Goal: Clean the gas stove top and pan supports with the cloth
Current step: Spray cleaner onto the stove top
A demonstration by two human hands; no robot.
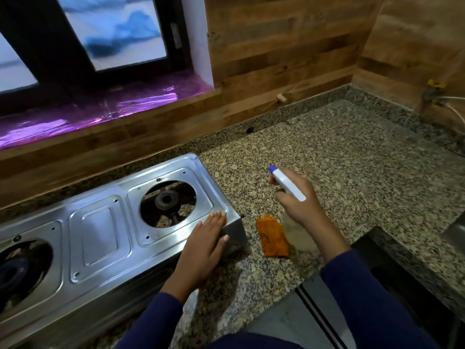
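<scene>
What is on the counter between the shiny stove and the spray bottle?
Only the orange cloth, on the granite counter between stove and spray bottle, per the head view.

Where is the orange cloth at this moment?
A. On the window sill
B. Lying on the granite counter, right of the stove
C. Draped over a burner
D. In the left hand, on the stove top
B: the orange cloth lies on the granite counter beside the stove, while the right hand holds the spray bottle and the left hand rests flat on the stove's corner.
</scene>
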